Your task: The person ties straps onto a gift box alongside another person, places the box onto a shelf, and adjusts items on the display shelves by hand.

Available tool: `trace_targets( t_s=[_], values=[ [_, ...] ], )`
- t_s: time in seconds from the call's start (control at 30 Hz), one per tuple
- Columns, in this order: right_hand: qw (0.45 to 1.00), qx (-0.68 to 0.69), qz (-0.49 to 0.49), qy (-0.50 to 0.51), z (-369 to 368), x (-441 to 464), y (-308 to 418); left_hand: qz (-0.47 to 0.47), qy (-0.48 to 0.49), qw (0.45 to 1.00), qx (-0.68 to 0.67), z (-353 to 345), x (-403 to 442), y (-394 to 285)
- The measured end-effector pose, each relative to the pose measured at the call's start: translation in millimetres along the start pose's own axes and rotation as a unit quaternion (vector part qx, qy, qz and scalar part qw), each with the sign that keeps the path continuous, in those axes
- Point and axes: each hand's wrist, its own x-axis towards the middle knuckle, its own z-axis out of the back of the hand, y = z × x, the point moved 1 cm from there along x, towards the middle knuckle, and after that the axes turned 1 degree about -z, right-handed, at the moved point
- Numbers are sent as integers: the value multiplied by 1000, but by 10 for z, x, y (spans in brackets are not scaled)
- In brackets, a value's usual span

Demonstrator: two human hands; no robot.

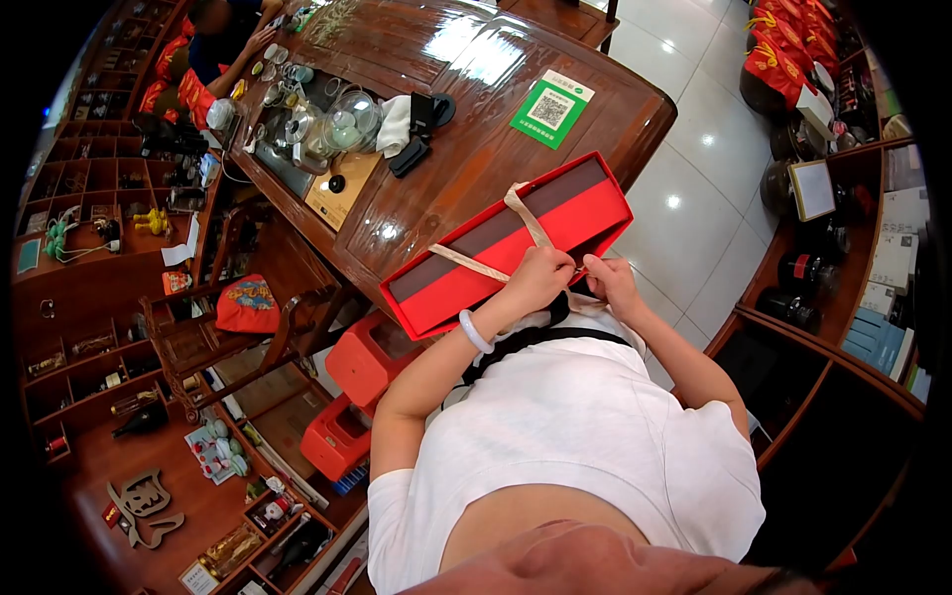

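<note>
A long red box with a dark stripe inside lies tilted at the near edge of the wooden table. Two beige ribbon straps cross it. My left hand, below a pale bangle, is closed over the box's near side, fingertips pinched at a ribbon's end. Close beside it on the right, my right hand is closed too, with thumb and finger pinched on the same thin ribbon end. The two hands nearly touch at the box's near right part.
The glossy table bears a green QR card, glass tea ware and a white cloth. Another person's hand is at the far left. Red stools stand below left; shelves line the right.
</note>
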Motion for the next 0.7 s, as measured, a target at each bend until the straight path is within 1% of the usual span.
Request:
trace_targets(
  t_s=[0.03, 0.1, 0.17, 0.3, 0.5, 0.57, 0.7],
  values=[
    [1000, 3, -18, 0, 6, 2, 1, -3, -15, 1000, -19, -15, -8, 38],
    [1000, 4, -13, 3, 7, 15, -11, -6, -31, 999, -40, -39, -14, 85],
    [1000, 3, -7, 8, 14, 29, -3, 19, -53, 994, -89, -53, -10, 111],
    [999, -22, -4, 25, 23, 42, 15, 41, -57, 992, -107, -45, 6, 127],
    [999, -36, 20, 35, 30, 35, 16, 47, -27, 994, -97, -64, 37, 119],
    [998, -50, 28, 37, 39, 10, 33, 28, -25, 998, -44, -81, 26, 70],
    [997, -59, 41, 40, 58, -27, 45, 16, -9, 1000, 2, -150, 18, 103]
  ],
)
